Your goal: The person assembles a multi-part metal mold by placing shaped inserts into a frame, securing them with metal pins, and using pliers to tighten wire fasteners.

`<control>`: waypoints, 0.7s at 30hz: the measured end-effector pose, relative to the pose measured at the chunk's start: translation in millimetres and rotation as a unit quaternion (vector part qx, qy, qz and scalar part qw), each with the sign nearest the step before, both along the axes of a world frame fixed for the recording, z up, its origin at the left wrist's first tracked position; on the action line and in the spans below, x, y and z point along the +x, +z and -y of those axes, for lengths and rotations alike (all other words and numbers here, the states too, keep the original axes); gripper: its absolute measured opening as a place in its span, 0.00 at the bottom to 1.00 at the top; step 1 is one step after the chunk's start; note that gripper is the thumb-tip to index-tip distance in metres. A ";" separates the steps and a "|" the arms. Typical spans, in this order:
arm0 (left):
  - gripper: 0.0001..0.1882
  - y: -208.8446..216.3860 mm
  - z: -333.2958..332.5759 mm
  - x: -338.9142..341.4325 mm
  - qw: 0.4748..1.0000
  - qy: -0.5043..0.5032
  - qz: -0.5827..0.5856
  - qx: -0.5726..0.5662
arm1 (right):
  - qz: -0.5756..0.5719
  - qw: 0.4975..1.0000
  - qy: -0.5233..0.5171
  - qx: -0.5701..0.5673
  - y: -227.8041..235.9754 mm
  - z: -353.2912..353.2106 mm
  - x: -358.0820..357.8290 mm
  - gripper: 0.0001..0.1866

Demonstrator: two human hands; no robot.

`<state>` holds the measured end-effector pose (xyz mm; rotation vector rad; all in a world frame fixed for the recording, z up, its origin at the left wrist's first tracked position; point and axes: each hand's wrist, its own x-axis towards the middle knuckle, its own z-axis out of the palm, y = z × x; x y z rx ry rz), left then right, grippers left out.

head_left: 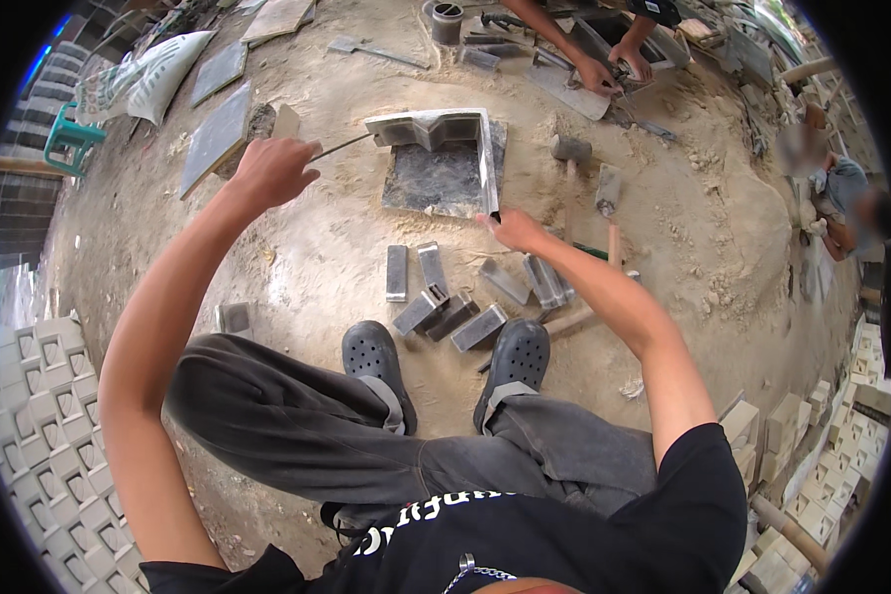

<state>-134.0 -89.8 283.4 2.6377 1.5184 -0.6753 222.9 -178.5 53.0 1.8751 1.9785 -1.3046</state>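
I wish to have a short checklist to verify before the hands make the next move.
1. Right hand at the metal frame: ok, fingers at the near end of its right side.
2. Left hand on the thin rod: ok, it appears to hold it.
3. Rod tip apart from the frame: cannot tell.
4. Mallet off the dark plate: ok, it lies to the right.
5. Ground before the shoes clear: not ok, metal blocks lie there.
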 end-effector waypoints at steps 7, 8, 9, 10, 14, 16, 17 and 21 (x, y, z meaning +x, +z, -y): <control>0.22 29.3 27.2 -12.6 0.988 0.089 0.113 -0.057 | -0.029 0.992 0.006 0.120 -44.0 4.7 24.8 0.34; 0.23 27.7 16.6 -20.4 0.984 0.096 0.134 -0.074 | -0.040 0.987 -0.007 0.153 -49.3 6.0 30.0 0.33; 0.24 30.7 13.2 -30.5 0.982 0.108 0.150 -0.049 | -0.057 0.981 -0.014 0.183 -47.9 8.1 25.9 0.32; 0.24 31.3 12.2 -38.0 0.978 0.119 0.167 -0.024 | -0.063 0.985 -0.013 0.163 -45.0 9.1 26.1 0.32; 0.27 54.0 16.4 -47.2 0.961 0.169 0.220 -0.004 | -0.020 0.998 -0.023 0.056 -26.6 12.7 17.0 0.33; 0.28 60.7 16.1 -44.3 0.953 0.173 0.249 -0.014 | 0.003 0.997 -0.051 0.057 -31.5 20.7 18.9 0.33; 0.27 58.7 14.1 -45.9 0.953 0.165 0.255 -0.007 | -0.005 0.994 -0.069 0.088 -36.4 27.2 18.2 0.33; 0.27 61.8 5.7 -47.9 0.955 0.159 0.249 -0.004 | -0.020 0.989 -0.111 0.097 -46.1 29.2 25.2 0.35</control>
